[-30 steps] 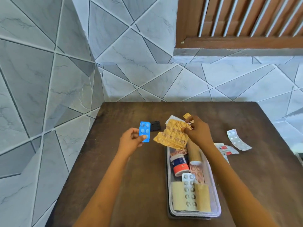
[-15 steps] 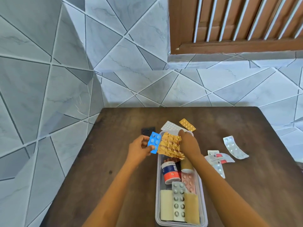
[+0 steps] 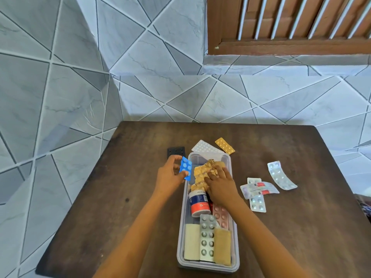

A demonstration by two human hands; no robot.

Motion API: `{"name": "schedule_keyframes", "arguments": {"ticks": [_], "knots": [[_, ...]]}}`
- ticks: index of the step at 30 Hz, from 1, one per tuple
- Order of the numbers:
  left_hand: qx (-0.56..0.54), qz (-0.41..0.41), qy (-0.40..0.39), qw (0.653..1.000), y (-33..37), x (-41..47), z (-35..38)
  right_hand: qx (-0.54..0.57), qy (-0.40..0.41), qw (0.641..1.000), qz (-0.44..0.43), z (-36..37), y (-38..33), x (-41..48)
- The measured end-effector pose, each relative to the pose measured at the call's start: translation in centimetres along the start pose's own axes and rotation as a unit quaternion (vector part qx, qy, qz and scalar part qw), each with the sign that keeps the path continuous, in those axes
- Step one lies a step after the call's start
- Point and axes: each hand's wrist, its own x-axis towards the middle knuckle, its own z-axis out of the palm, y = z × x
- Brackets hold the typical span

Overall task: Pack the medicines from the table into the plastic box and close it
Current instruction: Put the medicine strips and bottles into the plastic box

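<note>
A long clear plastic box (image 3: pixel 234 257) stands open on the brown table (image 3: pixel 104 207). My right hand (image 3: pixel 219 183) presses a crumpled gold foil strip (image 3: pixel 202 174) down into the box's far half. Just left of the box rim, my left hand (image 3: pixel 170 175) pinches a small blue blister pack (image 3: pixel 185 168). Inside the box lie a white and red bottle (image 3: pixel 198 203), a pink blister (image 3: pixel 221 216), a silver blister (image 3: pixel 207 237) and beige packets (image 3: pixel 191 244).
Loose on the table: a white blister (image 3: pixel 204 147) and an orange blister (image 3: pixel 224 145) behind the box, a black blister (image 3: pixel 175 152) at far left, a silver blister (image 3: pixel 280 175) and a pile of sachets (image 3: pixel 258 190) to the right. Tiled walls stand behind and left.
My right hand has lowered the gold foil strip from above the box into it. My left hand has carried the blue blister pack toward the box's left rim.
</note>
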Motion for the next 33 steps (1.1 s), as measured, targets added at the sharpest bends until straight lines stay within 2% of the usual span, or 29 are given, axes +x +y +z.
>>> {"name": "schedule_keyframes", "arguments": {"ticks": [3, 5, 7, 9, 11, 14, 16, 18, 20, 23, 24, 26, 29, 33], "knots": [[0.04, 0.002, -0.009, 0.999, 0.1, 0.2, 0.6, -0.029, -0.038, 0.999, -0.007, -0.3, -0.3, 0.4], [0.081, 0.008, -0.02, 0.996, 0.1, 0.4, 1.2, 0.005, -0.037, 0.999, -0.009, -0.8, -0.2, 0.4], [0.128, 0.018, -0.035, 0.991, 0.5, 0.7, 2.0, 0.078, 0.022, 0.997, -0.009, -1.0, 0.3, -0.2], [0.185, 0.029, -0.065, 0.98, 1.3, 0.9, 2.8, 0.136, 0.119, 0.984, 0.004, -0.7, 1.0, -1.3], [0.266, 0.04, -0.119, 0.956, 2.1, 0.9, 3.8, 0.16, 0.156, 0.974, 0.046, -0.2, 1.9, -2.7], [0.404, 0.05, -0.182, 0.895, 2.4, 0.7, 5.3, 0.196, 0.101, 0.971, 0.092, 0.9, 2.9, -4.5], [0.474, 0.045, -0.192, 0.858, 2.8, 0.6, 6.2, 0.248, 0.082, 0.961, 0.088, 1.5, 3.3, -5.1], [0.513, 0.047, -0.176, 0.839, 3.6, 0.4, 6.7, 0.273, 0.092, 0.955, 0.074, 1.7, 3.5, -5.5], [0.518, 0.091, -0.128, 0.841, 4.8, 0.5, 7.1, 0.289, 0.121, 0.947, 0.074, 1.7, 3.8, -6.1], [0.454, 0.168, -0.075, 0.872, 6.7, 0.9, 8.4, 0.294, 0.187, 0.928, 0.133, 1.9, 6.1, -7.4], [0.42, 0.174, -0.08, 0.887, 7.3, 0.9, 9.0, 0.277, 0.19, 0.93, 0.152, 2.2, 7.1, -7.7], [0.357, 0.175, -0.107, 0.911, 8.4, 0.8, 10.9, 0.218, 0.133, 0.951, 0.171, 2.9, 9.5, -8.4], [0.335, 0.189, -0.142, 0.912, 8.9, 0.4, 13.4, 0.128, 0.037, 0.979, 0.153, 3.1, 11.7, -8.4], [0.339, 0.19, -0.183, 0.903, 7.8, 0.7, 15.9, 0.084, 0.085, 0.977, 0.178, 2.9, 13.3, -8.4]]}}
